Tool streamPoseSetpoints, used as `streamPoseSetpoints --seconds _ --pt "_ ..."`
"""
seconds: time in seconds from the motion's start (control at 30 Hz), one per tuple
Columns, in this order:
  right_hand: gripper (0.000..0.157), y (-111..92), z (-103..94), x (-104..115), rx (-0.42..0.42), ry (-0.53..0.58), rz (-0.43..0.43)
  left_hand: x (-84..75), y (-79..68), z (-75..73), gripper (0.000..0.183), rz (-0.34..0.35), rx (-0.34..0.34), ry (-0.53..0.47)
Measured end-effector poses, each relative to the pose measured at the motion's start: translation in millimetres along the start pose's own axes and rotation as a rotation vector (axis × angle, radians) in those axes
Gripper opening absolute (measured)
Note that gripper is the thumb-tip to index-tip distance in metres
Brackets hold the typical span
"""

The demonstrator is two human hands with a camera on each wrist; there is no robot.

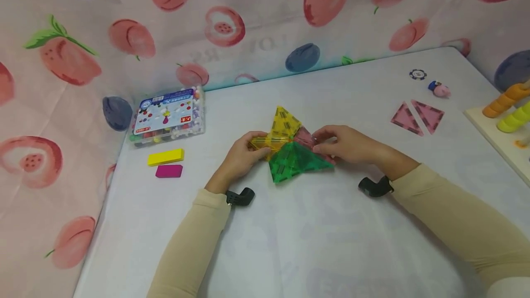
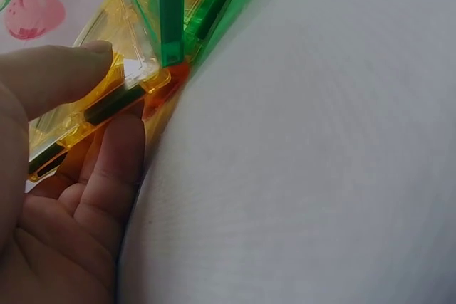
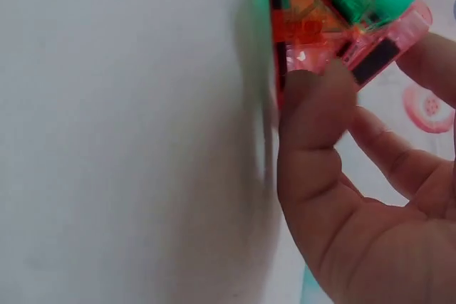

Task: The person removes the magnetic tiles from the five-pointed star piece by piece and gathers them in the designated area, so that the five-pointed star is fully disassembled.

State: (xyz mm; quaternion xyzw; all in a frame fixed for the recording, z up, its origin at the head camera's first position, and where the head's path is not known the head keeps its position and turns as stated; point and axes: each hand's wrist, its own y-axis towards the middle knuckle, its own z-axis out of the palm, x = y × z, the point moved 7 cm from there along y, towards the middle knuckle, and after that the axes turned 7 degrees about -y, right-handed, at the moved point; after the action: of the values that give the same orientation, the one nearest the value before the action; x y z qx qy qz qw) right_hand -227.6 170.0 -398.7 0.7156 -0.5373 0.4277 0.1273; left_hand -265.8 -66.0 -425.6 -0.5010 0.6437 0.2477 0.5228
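A structure of translucent magnetic tiles stands mid-table: a yellow tile point(image 1: 283, 122) points to the back, a green tile point(image 1: 290, 162) faces the front, an orange tile point(image 1: 265, 143) lies left and a pink tile point(image 1: 304, 137) right. My left hand point(image 1: 242, 155) pinches the orange tile; in the left wrist view the thumb point(image 2: 64, 72) is on top and the fingers are beneath. From the right, my right hand point(image 1: 348, 144) holds the pink tile by its edges, with fingertips point(image 3: 313, 97) against it in the right wrist view. Part of the pink side is hidden behind the green tile.
Two loose pink triangle tiles point(image 1: 418, 116) lie to the right, below a poker chip point(image 1: 417, 74) and a small figurine point(image 1: 440, 89). A wooden board with rings point(image 1: 503, 128) stands far right. At left are a bead box point(image 1: 167, 114), a yellow block point(image 1: 165, 157) and a magenta block point(image 1: 169, 171).
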Motion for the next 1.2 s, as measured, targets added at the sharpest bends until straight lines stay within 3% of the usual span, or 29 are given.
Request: streamPoseSetpoints --seconds 0.43,0.67,0.87,1.2 --pt "0.040 -13.3 -15.4 -9.3 -0.091 -0.294 0.009 0.5 3.0 1.4 0.043 0.028 0.000 -0.003" --pt "0.042 -52.6 -36.3 -39.5 -0.114 -0.408 0.072 0.7 2.0 0.2 0.044 0.027 0.009 0.009" --pt "0.056 -92.3 -64.9 -72.8 -0.182 -0.437 0.178 0.4 1.3 -2.9 0.044 0.013 -0.005 0.023" --pt "0.061 -131.5 -91.9 -105.8 -0.129 -0.458 0.300 -0.6 1.2 -0.8 0.044 0.018 0.002 0.021"
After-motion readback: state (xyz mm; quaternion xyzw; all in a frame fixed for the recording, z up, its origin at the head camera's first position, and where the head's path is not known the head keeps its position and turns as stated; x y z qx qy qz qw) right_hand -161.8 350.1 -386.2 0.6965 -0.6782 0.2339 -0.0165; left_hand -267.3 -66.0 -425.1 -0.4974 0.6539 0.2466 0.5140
